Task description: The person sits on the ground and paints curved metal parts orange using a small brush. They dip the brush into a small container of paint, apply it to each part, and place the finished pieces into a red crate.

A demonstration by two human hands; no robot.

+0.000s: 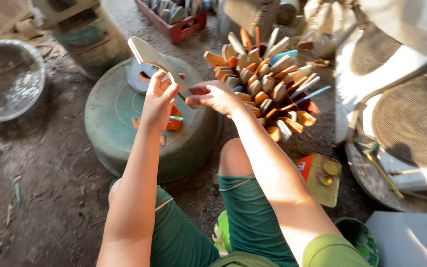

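Above the overturned green metal basin (pixel 119 128), both hands, left hand (pixel 158 101) and right hand (pixel 213 95), were clamped on a curved pale wooden blade (pixel 155 60), seemingly mid-fitting, needing steady alignment next.

Warm low sunlight from right, shadowed left, edge distortion.

Single head-mounted cam, looking steeply down and fwd over the person's own arms and knees to the dirt floor (pixel 50 163). Close range: forearms fill the lower frame, w/ surrounding clutter cut off at the edges.
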